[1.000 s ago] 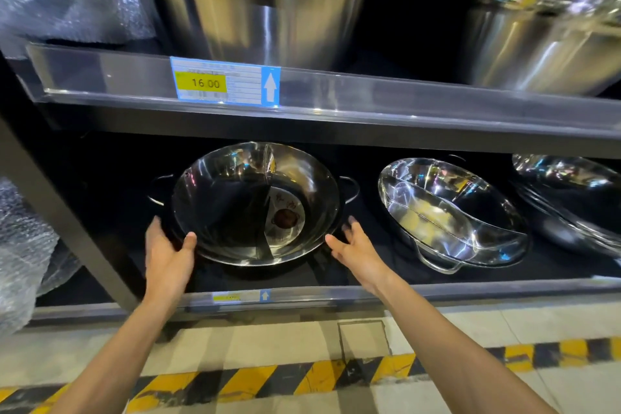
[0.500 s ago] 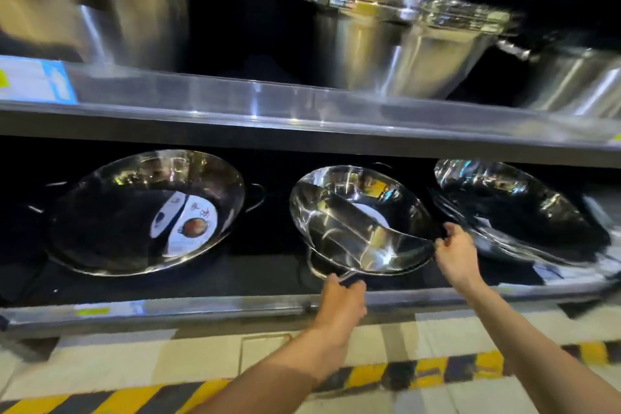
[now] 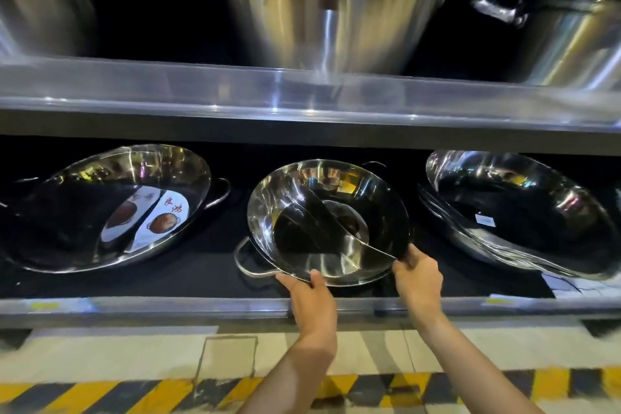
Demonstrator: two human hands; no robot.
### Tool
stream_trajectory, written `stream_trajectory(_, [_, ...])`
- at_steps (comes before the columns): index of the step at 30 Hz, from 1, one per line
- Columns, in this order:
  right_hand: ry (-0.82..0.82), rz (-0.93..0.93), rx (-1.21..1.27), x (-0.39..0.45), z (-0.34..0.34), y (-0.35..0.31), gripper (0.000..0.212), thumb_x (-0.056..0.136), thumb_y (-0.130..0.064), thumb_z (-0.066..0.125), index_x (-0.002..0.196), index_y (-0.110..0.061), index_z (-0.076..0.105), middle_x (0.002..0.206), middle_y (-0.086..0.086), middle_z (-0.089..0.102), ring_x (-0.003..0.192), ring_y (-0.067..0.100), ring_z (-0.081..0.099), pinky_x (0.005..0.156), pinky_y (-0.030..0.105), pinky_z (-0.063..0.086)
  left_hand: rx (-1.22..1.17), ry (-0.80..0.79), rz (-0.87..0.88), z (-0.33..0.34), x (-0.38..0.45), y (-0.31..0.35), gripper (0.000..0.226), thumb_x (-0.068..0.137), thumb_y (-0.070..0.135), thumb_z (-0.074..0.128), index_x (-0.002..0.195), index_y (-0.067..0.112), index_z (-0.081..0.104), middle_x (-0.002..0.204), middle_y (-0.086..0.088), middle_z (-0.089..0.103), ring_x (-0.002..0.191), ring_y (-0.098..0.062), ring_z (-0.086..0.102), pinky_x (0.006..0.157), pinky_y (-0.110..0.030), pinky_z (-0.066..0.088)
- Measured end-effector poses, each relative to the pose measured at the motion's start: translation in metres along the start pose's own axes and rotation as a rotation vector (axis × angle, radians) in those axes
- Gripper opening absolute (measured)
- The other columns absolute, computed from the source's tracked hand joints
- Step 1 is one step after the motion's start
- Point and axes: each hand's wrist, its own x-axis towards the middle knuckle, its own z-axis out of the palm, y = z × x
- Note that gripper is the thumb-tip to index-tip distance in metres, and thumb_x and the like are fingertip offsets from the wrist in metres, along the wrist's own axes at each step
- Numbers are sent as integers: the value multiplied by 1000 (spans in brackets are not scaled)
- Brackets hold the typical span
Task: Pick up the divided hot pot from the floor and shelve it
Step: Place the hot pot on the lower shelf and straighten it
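A shiny steel divided hot pot (image 3: 327,222) with a curved partition leans tilted toward me on the bottom shelf (image 3: 201,307), in the middle. My left hand (image 3: 311,296) grips its near rim beside the wire handle. My right hand (image 3: 418,279) grips the rim at the lower right, where the partition ends. Another divided hot pot (image 3: 111,208) with a paper label inside leans on the shelf at the left, untouched.
A stack of steel pans (image 3: 517,212) leans at the right, close to the held pot. Large steel stockpots (image 3: 332,10) stand on the upper shelf (image 3: 302,94). Below the shelf runs tiled floor with a yellow-black hazard stripe (image 3: 134,393).
My hands left the left pot with the label and moved right to the middle pot. Both now grip its rim, and the view has moved closer.
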Motion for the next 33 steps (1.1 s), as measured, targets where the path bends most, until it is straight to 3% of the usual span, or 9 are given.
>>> stream_trajectory(2, [35,15,82,0,-1,3,34,89,1,50,123,1,54,111,16,69,107,29,62,96,39,45,17,24,48,-9,9,0,67,97,24,36,146,19,-9,152,-8,27,137,-28,30,113,-41,22])
stream_trajectory(5, [-28,99,208,18,-1,-6,47,93,-5,50,138,-2,39,131,17,57,124,32,52,109,45,39,43,31,96,-15,14,-4,72,96,21,38,144,19,-14,150,-10,31,135,-26,33,113,-41,23])
stream_trajectory(9, [17,57,161,9,9,-11,46,91,-1,54,136,-6,45,124,15,63,121,31,55,104,38,39,116,18,68,-14,24,-4,76,94,11,41,144,18,-16,145,-12,40,132,-31,38,114,-44,26])
stream_trajectory(14, [-14,55,306,-18,8,8,43,89,-4,56,131,-13,52,123,6,66,117,23,59,104,44,45,158,-64,75,-46,66,10,56,87,-1,44,139,12,26,128,-17,55,117,-32,51,106,-49,38])
stream_trajectory(17, [-30,158,436,7,-1,3,56,92,-4,52,143,-8,32,138,14,53,128,26,50,111,47,38,149,-172,84,-61,85,18,47,87,-6,41,129,14,39,127,-12,55,119,-29,51,107,-49,39])
stream_trajectory(19, [-53,203,513,22,-2,-4,58,93,-1,47,146,-9,24,141,17,49,130,28,48,112,47,35,144,-209,95,-64,92,23,48,87,-9,39,129,13,40,125,-11,55,117,-27,52,106,-47,40])
stream_trajectory(25, [-35,200,466,16,7,-3,60,89,7,52,144,-10,32,134,16,56,125,28,52,111,48,38,117,-258,75,-66,115,37,39,84,-15,35,120,-2,44,116,-22,55,104,-29,56,94,-40,48])
stream_trajectory(29, [-15,176,460,7,10,-2,59,87,8,54,141,-9,37,130,16,60,123,27,55,110,48,38,110,-309,54,-71,125,46,43,88,-12,33,129,2,40,127,-21,54,119,-31,52,104,-40,43])
stream_trajectory(33, [-37,186,496,10,12,-6,56,90,1,54,142,-11,36,133,14,58,126,26,52,111,48,37,87,-344,59,-72,130,52,43,89,-12,34,129,0,42,128,-17,55,116,-27,54,100,-35,44])
